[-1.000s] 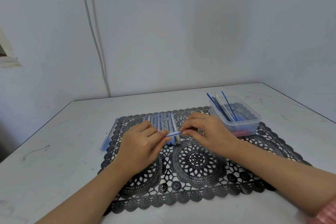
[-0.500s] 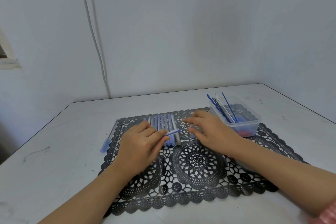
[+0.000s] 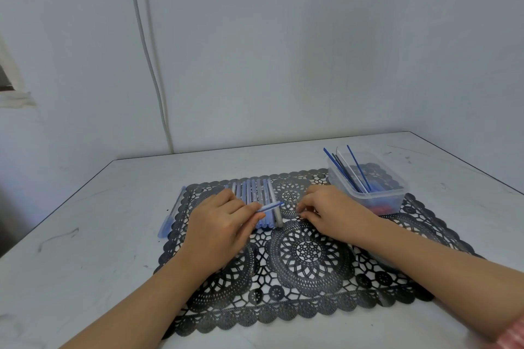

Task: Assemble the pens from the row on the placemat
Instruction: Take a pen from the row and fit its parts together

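The left hand (image 3: 221, 224) pinches a pen (image 3: 270, 206), axis left-to-right, tip aimed at the right hand (image 3: 331, 215), whose fingers curl on the placemat (image 3: 309, 278), grasp unclear.

Placemat (image 3: 309, 258): black openwork lace, round medallions, scalloped edge. Row of pens (image 3: 255, 193): I read pale blue alt. w/ whitish barrels. Tilted pen (image 3: 270, 206): blue & white. Table (image 3: 85, 249): off-white w/ dark scuffs. Tub (image 3: 377, 201): clear; refills (image 3: 338, 168) dark blue, one white; red bits (image 3: 381, 209) at btm. Capped pen (image 3: 170, 217) at mat's left edge: translucent blue. Wall (image 3: 283, 51): pale grey-blue. Sleeve (image 3: 513, 334): pink, striped.
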Demonstrator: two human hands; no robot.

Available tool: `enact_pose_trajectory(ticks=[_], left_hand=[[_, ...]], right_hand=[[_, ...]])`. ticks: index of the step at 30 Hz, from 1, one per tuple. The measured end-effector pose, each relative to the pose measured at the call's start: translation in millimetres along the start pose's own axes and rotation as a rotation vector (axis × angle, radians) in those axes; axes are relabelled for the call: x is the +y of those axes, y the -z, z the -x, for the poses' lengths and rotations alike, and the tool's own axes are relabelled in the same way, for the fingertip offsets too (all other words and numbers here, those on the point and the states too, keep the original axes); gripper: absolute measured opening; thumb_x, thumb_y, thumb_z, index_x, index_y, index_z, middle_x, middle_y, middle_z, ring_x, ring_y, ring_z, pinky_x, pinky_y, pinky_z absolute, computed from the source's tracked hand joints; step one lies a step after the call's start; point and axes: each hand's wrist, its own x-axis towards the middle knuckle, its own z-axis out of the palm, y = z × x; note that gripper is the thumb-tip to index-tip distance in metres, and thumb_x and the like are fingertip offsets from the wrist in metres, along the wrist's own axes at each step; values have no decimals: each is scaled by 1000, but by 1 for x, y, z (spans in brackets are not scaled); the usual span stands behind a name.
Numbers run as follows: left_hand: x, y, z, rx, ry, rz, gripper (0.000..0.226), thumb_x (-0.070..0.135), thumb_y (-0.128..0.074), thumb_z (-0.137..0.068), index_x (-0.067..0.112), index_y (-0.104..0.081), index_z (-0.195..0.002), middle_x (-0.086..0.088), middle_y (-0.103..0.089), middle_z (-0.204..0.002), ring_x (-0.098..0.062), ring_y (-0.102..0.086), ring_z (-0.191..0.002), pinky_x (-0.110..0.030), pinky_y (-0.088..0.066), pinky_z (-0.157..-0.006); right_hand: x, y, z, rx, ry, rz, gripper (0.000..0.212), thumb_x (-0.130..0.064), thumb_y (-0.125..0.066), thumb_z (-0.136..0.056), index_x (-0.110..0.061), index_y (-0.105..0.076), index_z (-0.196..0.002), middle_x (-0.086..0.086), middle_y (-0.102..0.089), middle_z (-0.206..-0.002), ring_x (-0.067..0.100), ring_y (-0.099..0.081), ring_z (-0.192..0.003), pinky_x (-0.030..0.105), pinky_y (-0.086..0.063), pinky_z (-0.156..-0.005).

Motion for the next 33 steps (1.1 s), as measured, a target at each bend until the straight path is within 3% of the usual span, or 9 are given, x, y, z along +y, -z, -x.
enact_pose_trajectory(ticks=[4,6,8,13,17,21,33], left_hand=[[1,1,-1,3,-4,-4,24,31,-59,-89,14,-76,-92,7,-67,-69,-13,-56,-64,-24,-46,-53],[1,1,-1,5,-7,-4,24,31,-59,-89,14,-76,-92,7,-67,-68,-14,-55,-64,-25,-46,-53],[1,1,-1,3,-7,-6,24,31,-59,-89,14,-75,-92,6,-67,-68,-14,-55,-64,-25,-46,-53],[1,2,-1,2,-2,-7,25,31,-58,-89,14,-75,-92,6,-67,-68,-14,-55,-64,-25,-46,-52],[1,2,-1,2,-4,-8,25,31,-58,-89,14,-75,-92,6,-67,-68,-14,-55,-64,-26,-46,-52],[1,2,-1,0,-2,-9,25,32,-57,-89,14,-75,-92,6,-67,-68,-13,-54,-64,-25,-45,-52],[1,0,-1,-10,-20,-2,28,34,-55,-91,15,-75,-92,8,-66,-68,-11,-53,-64,-23,-42,-52]], right_hand=[[-4,5,2,84,-43,-154,18,-18,-59,-87,-18,-71,-100,-7,-67,-91,-3,-54,-71,6,-40,-67],[-8,7,2,133,-79,-277,15,-15,-62,-84,-19,-72,-94,-13,-65,-78,-7,-55,-64,4,-44,-63],[-12,9,4,170,-103,-424,13,-12,-65,-82,-21,-72,-89,-15,-63,-73,-11,-56,-66,6,-47,-65],[-18,12,6,210,-129,-757,17,-12,-70,-81,-24,-72,-92,-6,-71,-78,1,-64,-72,19,-54,-74],[-20,8,7,204,-148,-885,20,-9,-71,-80,-26,-73,-90,-8,-73,-80,0,-66,-75,16,-53,-72],[-21,6,7,198,-159,-925,18,-7,-71,-79,-19,-74,-92,-5,-73,-84,1,-66,-76,13,-49,-69],[-22,3,7,223,-135,-908,24,-5,-71,-78,-28,-73,-83,-3,-73,-83,8,-68,-79,18,-53,-74]])
